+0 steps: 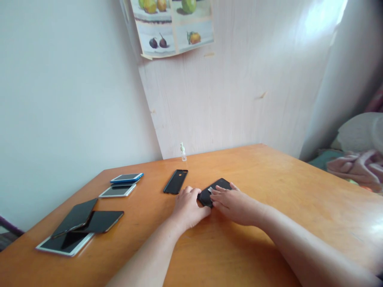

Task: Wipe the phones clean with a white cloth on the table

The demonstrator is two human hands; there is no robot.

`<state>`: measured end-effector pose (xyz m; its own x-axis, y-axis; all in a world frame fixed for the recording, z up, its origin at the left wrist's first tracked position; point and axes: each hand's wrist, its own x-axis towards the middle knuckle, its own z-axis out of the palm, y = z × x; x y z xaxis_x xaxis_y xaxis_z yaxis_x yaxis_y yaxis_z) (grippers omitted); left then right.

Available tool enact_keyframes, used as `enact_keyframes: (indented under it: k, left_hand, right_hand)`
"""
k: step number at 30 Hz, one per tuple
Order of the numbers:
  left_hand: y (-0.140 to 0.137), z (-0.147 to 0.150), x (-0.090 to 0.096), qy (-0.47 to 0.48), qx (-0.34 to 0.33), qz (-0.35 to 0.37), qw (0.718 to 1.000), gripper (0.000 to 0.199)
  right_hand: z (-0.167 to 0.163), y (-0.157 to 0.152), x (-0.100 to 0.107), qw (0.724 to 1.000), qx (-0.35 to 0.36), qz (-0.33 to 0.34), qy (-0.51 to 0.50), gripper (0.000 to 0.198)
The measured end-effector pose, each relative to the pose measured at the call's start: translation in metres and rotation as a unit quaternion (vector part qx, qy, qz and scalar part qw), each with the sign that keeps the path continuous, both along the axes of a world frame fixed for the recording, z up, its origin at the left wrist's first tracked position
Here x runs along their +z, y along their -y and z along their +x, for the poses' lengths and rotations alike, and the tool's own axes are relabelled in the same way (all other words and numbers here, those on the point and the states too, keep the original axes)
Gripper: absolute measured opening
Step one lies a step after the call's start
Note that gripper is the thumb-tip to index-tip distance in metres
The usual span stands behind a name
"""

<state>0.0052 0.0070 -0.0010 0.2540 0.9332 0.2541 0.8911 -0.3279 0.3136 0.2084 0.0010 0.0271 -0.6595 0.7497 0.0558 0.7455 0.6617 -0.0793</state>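
Short of the tabletop's (254, 167) far edge, the left hand (188, 208) grips a black phone (206, 196); the flattened right hand (231, 204) seemingly wipes, next needing steady pressure.

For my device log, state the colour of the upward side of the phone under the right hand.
The phone's upward side is black, shown in the head view.
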Motion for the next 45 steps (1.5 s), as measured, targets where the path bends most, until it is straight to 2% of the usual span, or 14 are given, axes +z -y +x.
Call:
enact_keyframes:
  k: [2,7,10,13,15,20,22,25,29,31,36,38,42,45]
  left_hand:
    - [0.000,0.000,0.000,-0.002,-0.001,0.001,1.000,0.044]
    - [0.000,0.000,0.001,-0.004,-0.002,-0.007,1.000,0.048]
    - [0.000,0.000,0.001,0.000,-0.003,-0.010,1.000,0.049]
    - [0.000,0.000,0.001,0.001,0.000,-0.012,1.000,0.047]
    - [0.000,0.000,0.001,-0.001,0.000,-0.011,1.000,0.046]
    - [-0.001,0.000,0.002,-0.007,-0.002,-0.010,1.000,0.047]
    - [-0.001,0.000,0.002,-0.006,-0.001,-0.011,1.000,0.048]
    - [-0.001,0.000,0.002,-0.005,0.000,-0.012,1.000,0.049]
    - [0.000,0.001,0.001,-0.002,-0.001,-0.006,1.000,0.045]
    - [0.000,0.001,0.001,-0.002,-0.001,-0.004,1.000,0.045]
    - [-0.001,0.001,0.001,-0.006,-0.003,-0.004,1.000,0.047]
    - [0.000,0.001,0.000,-0.006,0.001,-0.002,1.000,0.046]
    - [0.000,0.003,-0.001,0.014,0.013,0.015,1.000,0.052]
    - [0.001,0.003,0.000,0.026,0.013,0.012,0.999,0.059]
  right_hand:
    - [-0.005,-0.002,-0.003,1.000,-0.011,-0.002,-0.012,0.040]
    - [0.005,-0.013,0.002,0.991,-0.129,0.011,0.029,0.039]
    - [0.010,-0.007,0.007,0.995,-0.086,0.008,0.052,0.039]
    - [0.003,-0.001,0.003,1.000,-0.010,-0.003,0.009,0.039]
    - [-0.004,-0.002,-0.003,1.000,0.009,-0.013,-0.018,0.041]
    - [0.000,-0.017,-0.003,0.993,-0.120,0.003,0.000,0.041]
    - [0.006,-0.017,0.002,0.991,-0.134,0.004,0.018,0.041]
    - [0.005,-0.008,0.007,0.998,-0.070,-0.002,0.012,0.041]
    - [-0.006,-0.003,-0.001,0.999,0.010,-0.038,-0.032,0.042]
    - [-0.006,-0.010,-0.006,0.999,-0.017,-0.029,-0.030,0.043]
    - [0.006,-0.023,-0.007,0.989,-0.145,-0.012,-0.004,0.043]
    - [0.004,-0.020,-0.005,0.993,-0.111,-0.031,-0.014,0.043]
    - [-0.012,-0.010,-0.004,0.994,0.013,-0.088,-0.062,0.046]
    - [-0.014,-0.018,-0.009,0.993,-0.008,-0.096,-0.068,0.049]
